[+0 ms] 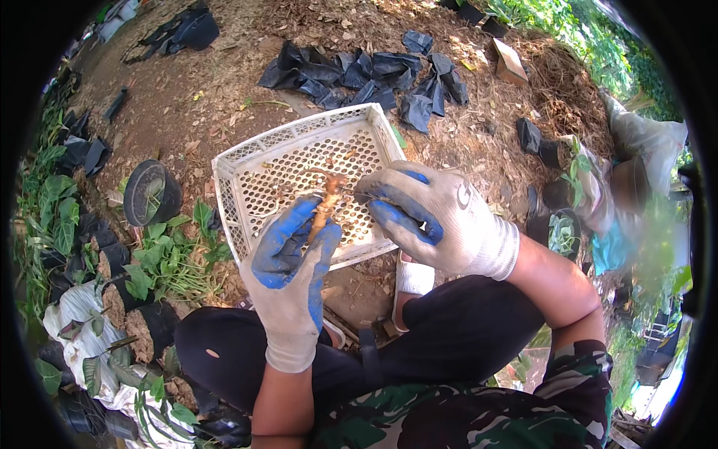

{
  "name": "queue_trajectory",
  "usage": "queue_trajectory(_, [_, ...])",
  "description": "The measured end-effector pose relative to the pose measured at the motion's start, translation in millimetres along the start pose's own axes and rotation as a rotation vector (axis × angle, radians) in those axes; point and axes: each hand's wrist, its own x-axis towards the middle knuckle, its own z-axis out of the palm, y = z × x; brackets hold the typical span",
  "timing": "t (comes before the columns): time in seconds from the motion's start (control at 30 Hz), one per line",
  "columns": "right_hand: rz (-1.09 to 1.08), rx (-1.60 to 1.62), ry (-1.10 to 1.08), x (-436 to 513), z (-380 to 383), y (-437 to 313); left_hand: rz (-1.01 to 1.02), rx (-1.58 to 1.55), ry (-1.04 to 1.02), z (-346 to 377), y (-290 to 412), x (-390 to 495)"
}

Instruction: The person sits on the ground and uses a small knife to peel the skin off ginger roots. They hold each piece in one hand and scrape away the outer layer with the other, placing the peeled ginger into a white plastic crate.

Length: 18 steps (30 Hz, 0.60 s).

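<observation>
My left hand [294, 258], in a white knit glove with a blue coated palm, grips a knobby brown rhizome [325, 209] between thumb and fingers. Thin roots stick out from the rhizome's upper end. My right hand [418, 213], in a matching glove, is just right of it with thumb and fingertips close together; whether they pinch a fine root cannot be told. Beneath both hands is a white perforated plastic crate [230, 196], with root bits and small rhizome pieces scattered on its floor.
Black plastic grow bags [359, 73] lie flattened on the soil beyond the crate. A black pot [152, 193] and leafy plants [168, 261] are at left. A brown block [509, 60] lies at upper right, and a potted plant [561, 233] stands right of my right arm.
</observation>
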Motion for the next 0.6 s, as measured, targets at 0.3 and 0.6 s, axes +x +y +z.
queue_trajectory(0.3, [-0.08, -0.035, 0.034, 0, -1, 6, 0.257, 0.478, -0.008, -5, 6, -2])
queue_trajectory(0.6, [-0.083, -0.063, -0.018, 0, -5, 0, 0.725, 0.877, -0.068, -22, 6, 3])
